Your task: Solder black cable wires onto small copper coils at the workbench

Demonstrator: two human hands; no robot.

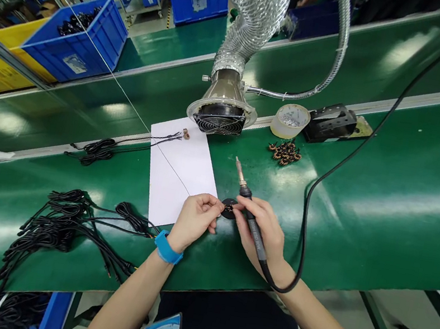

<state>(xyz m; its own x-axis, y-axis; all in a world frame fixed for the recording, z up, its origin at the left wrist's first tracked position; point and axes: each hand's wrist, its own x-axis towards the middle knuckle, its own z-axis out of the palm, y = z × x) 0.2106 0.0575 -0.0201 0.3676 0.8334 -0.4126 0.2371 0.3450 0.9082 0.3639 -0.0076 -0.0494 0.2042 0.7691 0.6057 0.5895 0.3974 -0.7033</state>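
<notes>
My right hand (266,229) grips a soldering iron (254,230) against the palm, its metal tip pointing up and away. Its thumb and forefinger reach to a tiny black-and-copper part (230,208) over a round black disc (228,215). From the other side, my left hand (199,215), with a blue wristband, is closed in a pinch at the same part; the exact contact is partly hidden by the fingers. A thin wire (169,162) runs down from the upper left to my left hand. White paper (174,185) lies just beyond it.
A fume extractor (222,108) hangs ahead. Small copper-and-black parts (285,152) are heaped beside a tape roll (290,121) and a black holder (331,124). Bundled black cables (60,221) cover the left. The iron's cord (307,219) loops at right. Blue bins (80,40) stand beyond.
</notes>
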